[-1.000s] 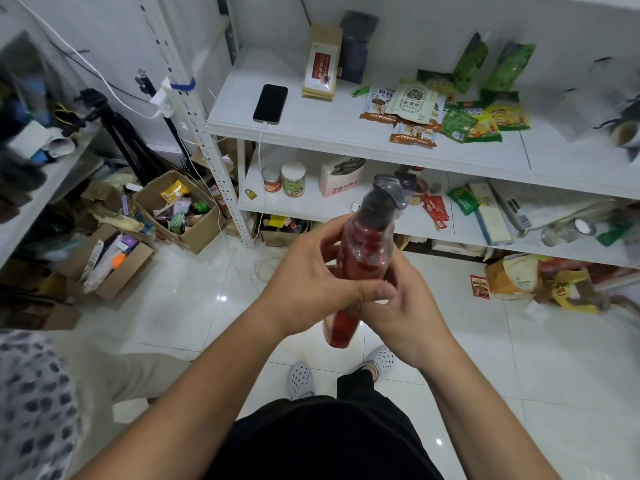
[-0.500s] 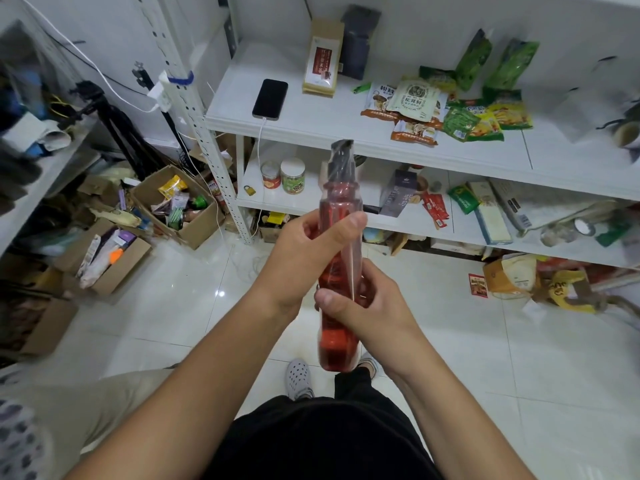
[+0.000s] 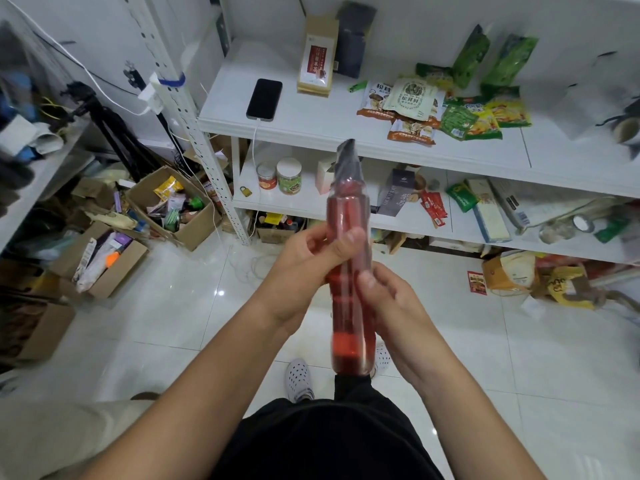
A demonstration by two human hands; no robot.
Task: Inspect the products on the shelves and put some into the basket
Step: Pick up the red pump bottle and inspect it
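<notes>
1. Gripping the red bottle [image 3: 349, 271] upright, both hands hold it in front of the white shelf [image 3: 311, 126].
2. Left hand [image 3: 304, 265] wraps its middle, thumb across.
3. Right hand [image 3: 391, 303] pinches lower, apparently.

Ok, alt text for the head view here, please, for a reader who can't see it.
Both hands hold a long red bottle with a dark cap upright in front of white shelves: the left hand wraps its middle, the right hand grips lower. A phone and snack packets lie on the upper shelf.
</notes>
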